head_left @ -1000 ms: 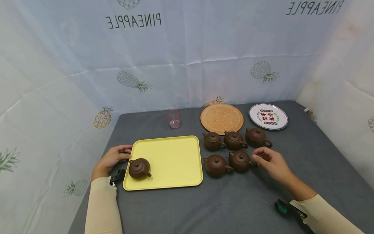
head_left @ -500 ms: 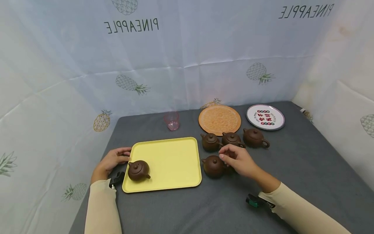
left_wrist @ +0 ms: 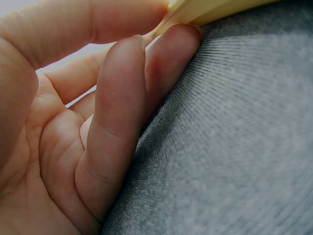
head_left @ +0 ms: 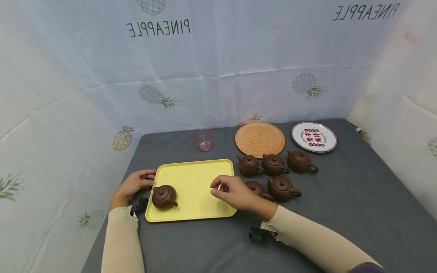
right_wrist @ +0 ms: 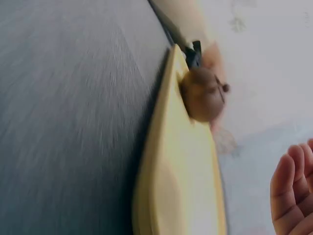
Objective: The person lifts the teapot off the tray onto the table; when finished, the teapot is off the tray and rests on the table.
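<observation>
At the left end of a yellow tray is my left hand. It pinches the tray's rim, with fingers low against the grey cloth. A dark brown teapot sits at the tray's left end, blurred in the right wrist view. Over the right part of the tray hovers my right hand, its fingers loosely bent around nothing. In the right wrist view its fingers show at the right edge. Behind that hand, a second teapot is partly covered; another teapot stands just right of it.
Several more brown teapots stand in a row farther back. Behind them are a round orange-brown mat and a white plate with red lettering. A clear pink glass stands behind the tray. Grey cloth covers the table.
My right hand has swept left with nothing in it, from beside a teapot's handle across the front teapots to above the tray. The left hand and the teapots have kept their places.
</observation>
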`<state>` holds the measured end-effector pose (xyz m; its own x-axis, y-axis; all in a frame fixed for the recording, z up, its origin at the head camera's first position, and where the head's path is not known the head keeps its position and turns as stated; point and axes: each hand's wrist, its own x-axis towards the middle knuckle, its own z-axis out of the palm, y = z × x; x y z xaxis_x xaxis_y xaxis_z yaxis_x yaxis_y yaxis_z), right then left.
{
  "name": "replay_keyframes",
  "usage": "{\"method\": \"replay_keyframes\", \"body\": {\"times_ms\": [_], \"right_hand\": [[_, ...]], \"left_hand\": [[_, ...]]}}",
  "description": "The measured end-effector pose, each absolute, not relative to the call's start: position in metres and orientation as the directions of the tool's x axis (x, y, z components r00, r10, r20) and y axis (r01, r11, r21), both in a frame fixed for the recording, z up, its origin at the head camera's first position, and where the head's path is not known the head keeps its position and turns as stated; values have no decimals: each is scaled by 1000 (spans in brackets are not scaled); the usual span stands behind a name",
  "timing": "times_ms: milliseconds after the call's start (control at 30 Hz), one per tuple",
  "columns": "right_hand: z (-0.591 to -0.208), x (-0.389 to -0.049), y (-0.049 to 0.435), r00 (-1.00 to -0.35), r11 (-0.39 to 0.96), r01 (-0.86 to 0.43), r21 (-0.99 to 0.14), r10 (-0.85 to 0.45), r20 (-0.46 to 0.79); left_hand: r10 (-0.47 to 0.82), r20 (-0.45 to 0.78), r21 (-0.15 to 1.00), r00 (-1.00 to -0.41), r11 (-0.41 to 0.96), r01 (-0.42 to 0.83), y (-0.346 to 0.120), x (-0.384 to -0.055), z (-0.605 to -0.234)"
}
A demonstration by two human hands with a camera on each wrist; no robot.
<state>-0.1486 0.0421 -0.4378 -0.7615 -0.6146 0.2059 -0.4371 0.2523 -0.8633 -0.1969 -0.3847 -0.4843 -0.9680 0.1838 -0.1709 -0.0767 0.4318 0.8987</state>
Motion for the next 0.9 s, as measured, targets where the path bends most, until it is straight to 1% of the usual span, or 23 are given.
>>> {"method": "replay_keyframes", "body": {"times_ms": [233, 400, 533, 667, 767, 900], "right_hand": [[-456, -148, -10, -748, 278, -397, -875, -650, 133], [-461, -151, -40, -757, 265, -355, -896, -644, 110], [-468, -153, -59, -771, 237, -270, -933, -634, 62], [-474, -156, -72, -800, 247, -193, -950, -600, 6], [-477, -158, -80, -811, 277, -190, -942, -585, -8], [-478, -160, -88, -814, 324, -228, -918, -581, -3]], "left_hand": [[166, -172, 900, -971, 427, -86, -383, -196, -485], [162, -176, 898, -971, 430, -91, -385, -196, -485], [162, -192, 902, -968, 418, -109, -385, -195, -488], [167, -183, 898, -969, 430, -95, -383, -195, -489], [161, -162, 896, -974, 437, -77, -381, -196, -488], [166, -147, 899, -975, 434, -61, -380, -200, -485]]}}
